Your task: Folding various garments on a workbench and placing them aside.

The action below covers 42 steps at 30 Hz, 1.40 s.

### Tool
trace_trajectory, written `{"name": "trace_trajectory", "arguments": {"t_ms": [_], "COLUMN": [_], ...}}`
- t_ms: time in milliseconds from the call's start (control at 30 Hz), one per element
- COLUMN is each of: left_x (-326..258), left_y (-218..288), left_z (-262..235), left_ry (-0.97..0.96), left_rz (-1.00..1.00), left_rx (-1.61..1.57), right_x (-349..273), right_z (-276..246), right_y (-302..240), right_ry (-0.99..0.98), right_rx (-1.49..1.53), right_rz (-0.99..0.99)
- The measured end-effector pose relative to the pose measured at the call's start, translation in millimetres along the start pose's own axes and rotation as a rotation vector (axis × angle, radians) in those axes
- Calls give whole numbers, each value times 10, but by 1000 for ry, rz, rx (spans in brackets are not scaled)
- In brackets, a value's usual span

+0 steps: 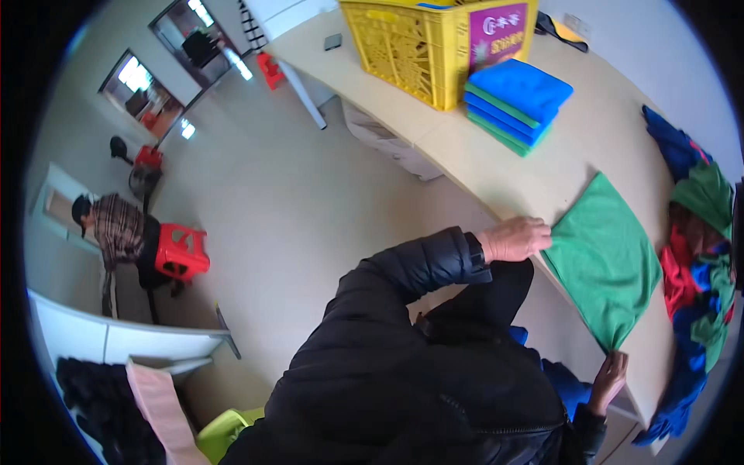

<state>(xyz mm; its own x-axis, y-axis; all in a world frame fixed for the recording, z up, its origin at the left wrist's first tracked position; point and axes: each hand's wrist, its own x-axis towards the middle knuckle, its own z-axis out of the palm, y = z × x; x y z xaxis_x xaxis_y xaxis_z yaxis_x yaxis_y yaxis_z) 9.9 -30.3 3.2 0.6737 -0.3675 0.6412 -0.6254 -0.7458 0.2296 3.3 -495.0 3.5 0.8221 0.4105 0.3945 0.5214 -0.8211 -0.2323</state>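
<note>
A green cloth (603, 260) lies spread over the front edge of the pale table, its corners pointing outward. My left hand (513, 239) pinches its left corner at the table edge. Lower right, my right hand (608, 382) grips the near corner, where the fabric bunches into folds. Beyond the cloth sits a neat stack of folded blue and green cloths (518, 97). To the right, a loose heap of blue, green and red cloths (701, 256) runs along the table's far side.
A yellow plastic crate (411, 54) stands on the table (480, 159) behind the stack, with a phone-like dark object (332, 42) to its left. Across the floor, another person (124, 232) is beside a red stool (182, 252). Pink fabric (163, 411) hangs at lower left.
</note>
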Motion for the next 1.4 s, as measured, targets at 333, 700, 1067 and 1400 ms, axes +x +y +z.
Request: {"name": "trace_trajectory", "arguments": {"t_ms": [333,700,1067,1400], "left_x": [-122,-124,-67,-68], "left_y": [45,-11,-8,7], "left_z": [5,73,46,145], "left_ry": [33,-35,-63,-83], "left_rz": [-64,-34,-55,32], "left_rx": [-15,109,93,330], "right_x": [129,73,39,83], "right_z": [3,40,77,70], "right_y": [16,92,106,85], "right_ry": [-55,-59,-67,-64], "right_rx": [21,-61,-84,-62], "right_rz": [19,-72,-44,-62]}}
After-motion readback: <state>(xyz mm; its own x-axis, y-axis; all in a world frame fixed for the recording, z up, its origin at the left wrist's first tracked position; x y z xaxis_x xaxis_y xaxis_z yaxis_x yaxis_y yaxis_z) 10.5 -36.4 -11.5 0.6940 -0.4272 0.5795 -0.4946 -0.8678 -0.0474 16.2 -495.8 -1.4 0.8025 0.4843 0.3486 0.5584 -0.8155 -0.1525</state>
